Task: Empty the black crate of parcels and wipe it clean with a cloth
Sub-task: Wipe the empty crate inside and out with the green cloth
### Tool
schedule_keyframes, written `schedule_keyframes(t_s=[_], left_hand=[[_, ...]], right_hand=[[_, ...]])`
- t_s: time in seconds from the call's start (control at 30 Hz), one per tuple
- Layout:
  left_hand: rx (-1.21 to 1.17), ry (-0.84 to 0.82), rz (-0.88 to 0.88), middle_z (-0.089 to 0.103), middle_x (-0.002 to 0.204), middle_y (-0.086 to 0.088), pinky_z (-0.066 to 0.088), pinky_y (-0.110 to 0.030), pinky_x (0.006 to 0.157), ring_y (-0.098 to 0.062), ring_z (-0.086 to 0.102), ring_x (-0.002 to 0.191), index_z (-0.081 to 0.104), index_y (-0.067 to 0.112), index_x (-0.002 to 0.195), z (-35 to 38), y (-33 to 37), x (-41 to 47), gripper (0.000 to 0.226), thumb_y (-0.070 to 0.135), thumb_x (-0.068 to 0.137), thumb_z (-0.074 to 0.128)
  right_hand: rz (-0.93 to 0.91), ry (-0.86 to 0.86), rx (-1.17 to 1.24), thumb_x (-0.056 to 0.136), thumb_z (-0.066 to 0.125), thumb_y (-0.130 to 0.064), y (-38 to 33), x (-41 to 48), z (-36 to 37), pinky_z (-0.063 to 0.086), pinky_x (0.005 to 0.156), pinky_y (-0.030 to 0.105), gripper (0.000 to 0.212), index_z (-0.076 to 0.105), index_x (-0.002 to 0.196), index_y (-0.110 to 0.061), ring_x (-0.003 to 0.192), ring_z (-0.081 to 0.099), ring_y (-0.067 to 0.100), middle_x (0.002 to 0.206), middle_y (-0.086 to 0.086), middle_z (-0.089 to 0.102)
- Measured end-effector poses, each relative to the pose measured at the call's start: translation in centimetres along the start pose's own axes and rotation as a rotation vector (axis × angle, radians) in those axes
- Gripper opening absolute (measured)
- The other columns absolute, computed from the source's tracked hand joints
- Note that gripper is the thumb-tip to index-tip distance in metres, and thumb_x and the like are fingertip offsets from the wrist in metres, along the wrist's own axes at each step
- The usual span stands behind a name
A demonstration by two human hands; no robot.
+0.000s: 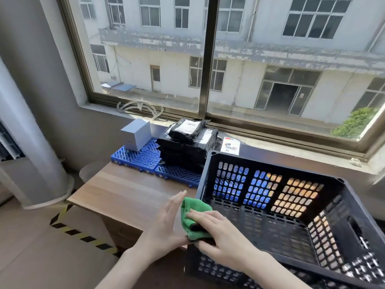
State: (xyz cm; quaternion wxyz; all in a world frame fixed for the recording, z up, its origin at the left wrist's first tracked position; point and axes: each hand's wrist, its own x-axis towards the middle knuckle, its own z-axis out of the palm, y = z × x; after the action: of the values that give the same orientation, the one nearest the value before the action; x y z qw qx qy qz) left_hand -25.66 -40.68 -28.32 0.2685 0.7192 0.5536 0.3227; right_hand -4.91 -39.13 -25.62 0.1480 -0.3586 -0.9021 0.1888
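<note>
Right hand (pixel 214 232): fingers laid over the green cloth (pixel 192 207), thumb tucked under its lower fold, clamping it to the rim at the near-left corner of the black crate (pixel 270 161).

Left hand (pixel 166 224): released, fingers straight, palm against the cloth's left side, holding nothing.

Black crate: on the right part of the table (pixel 125 188), perforated walls and floor, no parcels inside. Whether its near side overhangs the table's near edge cannot be told.

Parcels (pixel 185 147): black bags stacked on blue mats (pixel 141 159) at the table's far edge, just beside the crate's far-left corner; the top one sits tilted. A grey box (pixel 136 134) stands at the far-left corner.

Stage, as judged: emptying done, wiping at the rim.

Hazards, as judged:
- Empty crate is likely light, and neither hand braces it; a firm stroke could slide it into the parcel stack or toward the near edge.
- Cloth may snag in the wall slots and jerk the crate.
- A nudge could tip the top parcel back toward the crate.
</note>
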Motion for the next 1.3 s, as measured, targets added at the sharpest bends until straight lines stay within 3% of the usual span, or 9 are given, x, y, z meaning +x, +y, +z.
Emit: schedule_keyframes(t_s=[0.1,0.2,0.37,0.53,0.63,0.8,1.0,1.1,1.3], left_hand=[[0.015,0.005,0.022,0.021,0.152,0.024,0.024,-0.010,0.109,0.011,0.020,0.138,0.009,0.052,0.144,0.3,-0.1,0.2,0.103,0.057,0.064,0.075],[0.011,0.005,0.027,0.020,0.152,0.022,0.026,-0.016,0.111,0.007,0.021,0.139,0.008,0.051,0.144,0.4,0.2,0.7,0.106,0.056,0.060,0.073],[0.068,-0.007,0.055,0.013,0.155,0.023,0.028,-0.025,0.115,0.004,0.017,0.142,0.003,0.049,0.148,0.0,0.1,1.5,0.118,0.051,0.058,0.079],[0.142,-0.051,0.074,0.001,0.155,0.033,0.024,-0.020,0.114,0.008,0.013,0.142,0.002,0.049,0.150,0.3,-0.1,2.2,0.119,0.056,0.060,0.080],[0.161,-0.055,0.094,0.008,0.155,0.033,0.022,-0.017,0.114,0.010,0.014,0.141,0.013,0.046,0.151,0.6,-0.1,2.2,0.110,0.058,0.063,0.078],[0.196,0.012,0.117,0.042,0.132,0.023,0.031,-0.006,0.099,0.008,0.038,0.120,0.050,0.034,0.130,1.1,0.4,1.9,0.076,0.054,0.062,0.078],[0.268,0.035,0.207,0.056,0.106,0.020,0.047,-0.019,0.082,0.003,0.047,0.102,0.063,0.028,0.105,1.1,1.0,2.2,0.052,0.056,0.062,0.071],[0.309,0.016,0.230,0.056,0.109,0.019,0.048,-0.018,0.082,0.002,0.048,0.103,0.061,0.028,0.110,1.0,1.2,2.4,0.055,0.056,0.063,0.072],[0.319,-0.098,0.234,0.043,0.137,0.019,0.037,-0.013,0.100,0.003,0.039,0.125,0.051,0.031,0.133,0.7,1.1,3.3,0.081,0.061,0.062,0.072]], right_hand=[[0.028,0.018,-0.093,0.091,0.033,-0.069,0.4,-0.2,0.7,0.010,0.114,0.017,0.061,0.038,0.145,-0.039,0.138,0.021,-0.002,0.151,-0.027,0.029],[0.008,0.060,-0.158,0.095,0.022,-0.066,0.8,0.1,1.5,0.008,0.119,0.027,0.062,0.044,0.143,-0.033,0.141,0.024,0.004,0.151,-0.020,0.033],[0.096,0.014,-0.093,0.087,0.007,-0.066,2.0,1.9,1.5,-0.008,0.116,0.019,0.073,0.030,0.149,-0.033,0.145,0.003,-0.003,0.155,-0.022,0.017],[0.176,-0.003,-0.038,0.102,0.038,-0.039,5.4,4.4,0.4,0.009,0.121,0.031,0.050,0.027,0.150,-0.032,0.145,0.004,-0.001,0.157,-0.018,0.015],[0.221,0.004,0.000,0.102,0.042,-0.033,6.6,5.6,-0.3,0.014,0.120,0.037,0.049,0.029,0.149,-0.032,0.146,0.008,0.002,0.157,-0.018,0.017],[0.224,0.033,0.067,0.101,0.046,-0.030,6.7,5.5,-0.5,0.009,0.117,0.020,0.047,0.035,0.147,-0.030,0.145,0.012,0.003,0.156,-0.016,0.021],[0.072,-0.014,0.000,0.098,0.039,-0.043,6.5,2.7,0.1,0.009,0.116,0.017,0.049,0.037,0.145,-0.031,0.141,0.011,-0.004,0.152,-0.020,0.021],[0.075,-0.018,-0.057,0.091,0.026,-0.056,6.8,2.9,0.0,0.008,0.118,0.026,0.058,0.035,0.145,-0.037,0.142,0.011,-0.004,0.150,-0.025,0.018],[0.156,0.006,-0.037,0.101,0.043,-0.036,8.4,4.5,-0.4,0.012,0.119,0.035,0.045,0.035,0.146,-0.035,0.145,0.012,0.002,0.153,-0.022,0.018]])
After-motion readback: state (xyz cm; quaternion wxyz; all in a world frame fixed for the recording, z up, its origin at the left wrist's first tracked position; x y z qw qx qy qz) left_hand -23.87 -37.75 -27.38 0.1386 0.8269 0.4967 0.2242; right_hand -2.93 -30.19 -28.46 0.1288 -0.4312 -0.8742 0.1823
